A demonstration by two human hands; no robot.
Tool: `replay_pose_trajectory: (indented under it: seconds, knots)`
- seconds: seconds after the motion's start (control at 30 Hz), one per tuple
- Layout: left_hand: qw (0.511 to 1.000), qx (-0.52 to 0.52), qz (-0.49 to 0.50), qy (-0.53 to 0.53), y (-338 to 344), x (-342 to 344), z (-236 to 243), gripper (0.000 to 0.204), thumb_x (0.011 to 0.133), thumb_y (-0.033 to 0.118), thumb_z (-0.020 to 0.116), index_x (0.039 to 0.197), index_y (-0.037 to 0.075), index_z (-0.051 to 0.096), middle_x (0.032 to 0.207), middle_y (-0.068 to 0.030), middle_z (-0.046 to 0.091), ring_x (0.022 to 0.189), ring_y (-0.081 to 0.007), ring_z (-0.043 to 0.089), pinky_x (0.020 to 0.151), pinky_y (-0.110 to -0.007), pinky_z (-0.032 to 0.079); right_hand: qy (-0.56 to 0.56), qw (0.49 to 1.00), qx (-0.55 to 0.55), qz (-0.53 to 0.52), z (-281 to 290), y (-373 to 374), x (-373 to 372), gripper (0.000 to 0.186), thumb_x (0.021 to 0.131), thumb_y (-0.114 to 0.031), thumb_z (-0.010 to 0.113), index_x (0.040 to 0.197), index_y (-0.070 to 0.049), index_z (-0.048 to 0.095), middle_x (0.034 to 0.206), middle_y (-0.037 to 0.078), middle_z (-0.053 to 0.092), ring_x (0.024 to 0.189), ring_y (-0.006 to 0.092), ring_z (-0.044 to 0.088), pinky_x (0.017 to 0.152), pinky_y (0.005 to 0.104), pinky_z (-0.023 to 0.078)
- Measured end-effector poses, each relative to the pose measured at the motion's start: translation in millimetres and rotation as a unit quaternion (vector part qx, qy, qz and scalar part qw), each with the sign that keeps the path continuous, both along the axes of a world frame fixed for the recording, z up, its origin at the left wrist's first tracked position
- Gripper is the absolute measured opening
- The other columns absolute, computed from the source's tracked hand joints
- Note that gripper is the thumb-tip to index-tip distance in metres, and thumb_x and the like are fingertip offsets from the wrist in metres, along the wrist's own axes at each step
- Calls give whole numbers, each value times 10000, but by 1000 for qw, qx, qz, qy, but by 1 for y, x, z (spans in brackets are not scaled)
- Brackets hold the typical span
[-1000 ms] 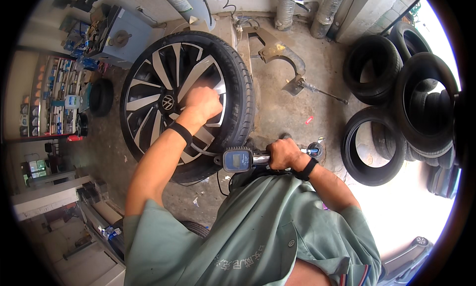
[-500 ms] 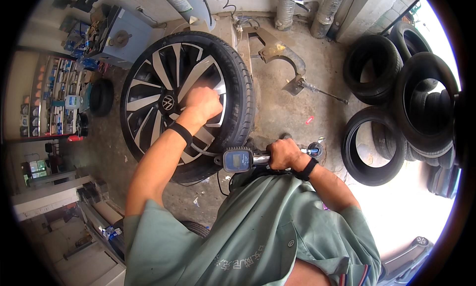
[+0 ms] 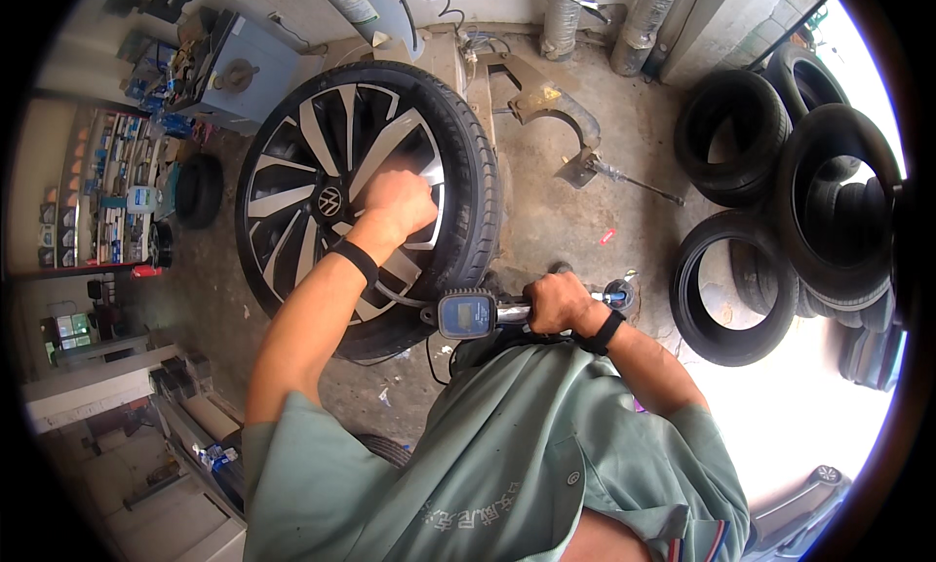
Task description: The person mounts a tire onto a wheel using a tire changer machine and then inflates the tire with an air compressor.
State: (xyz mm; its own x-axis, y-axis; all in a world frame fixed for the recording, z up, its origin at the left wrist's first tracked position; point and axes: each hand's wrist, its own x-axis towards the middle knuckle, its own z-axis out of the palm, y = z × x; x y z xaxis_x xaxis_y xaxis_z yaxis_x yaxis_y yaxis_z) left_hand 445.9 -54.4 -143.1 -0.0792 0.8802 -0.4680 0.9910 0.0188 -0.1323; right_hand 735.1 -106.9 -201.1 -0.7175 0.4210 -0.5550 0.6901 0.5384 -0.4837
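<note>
A mounted tire (image 3: 471, 172) with a black and silver alloy rim (image 3: 314, 123) stands in front of me, its spoked face toward me. My left hand (image 3: 398, 203) is closed over the spokes, right of the hub. Its fingertips are hidden, and whatever they grip does not show. My right hand (image 3: 558, 303) is wrapped round the metal handle of a tire inflator gauge (image 3: 466, 314) with a blue face and small display. From the gauge a hose (image 3: 398, 297) runs left under my left wrist toward the rim.
Loose tires (image 3: 733, 287) are piled at the right. A curved metal arm (image 3: 556, 102) with a rod lies beyond the wheel on the concrete floor. A grey cabinet (image 3: 255, 70) stands at the far left, near a shelf of boxes (image 3: 112, 192).
</note>
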Motion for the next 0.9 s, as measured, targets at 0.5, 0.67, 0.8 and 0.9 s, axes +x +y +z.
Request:
replay_pose_trajectory:
  seconds: [0.5, 0.67, 0.8, 0.9]
  knots:
    - [1000, -12, 0, 4, 1, 3, 5, 341, 930, 281, 534, 881, 42, 773, 905, -197, 729, 897, -371, 705, 827, -439, 544, 2, 1000, 1, -6, 0, 1, 0, 270, 670, -263, 639, 846, -90, 749, 867, 190, 720, 877, 361, 703, 798, 428, 564]
    - [1000, -13, 4, 3, 1, 3, 5, 347, 935, 282, 530, 885, 39, 772, 909, -198, 729, 900, -372, 704, 830, -439, 543, 2, 1000, -1, -6, 0, 1, 0, 269, 671, -263, 641, 846, -88, 747, 865, 193, 719, 875, 364, 702, 796, 432, 563]
    - [1000, -12, 8, 1, 2, 5, 7, 351, 940, 283, 525, 885, 41, 773, 910, -198, 729, 904, -372, 703, 835, -439, 542, 5, 1000, 1, -4, 0, 2, 1, 267, 672, -260, 642, 843, -83, 745, 862, 196, 718, 874, 366, 702, 792, 435, 563]
    - [1000, -6, 4, 3, 1, 3, 5, 347, 936, 282, 529, 885, 41, 773, 910, -199, 729, 904, -373, 703, 837, -440, 542, 5, 1000, 2, -3, 1, 2, 0, 265, 673, -263, 645, 838, -82, 746, 859, 197, 718, 873, 367, 702, 790, 436, 564]
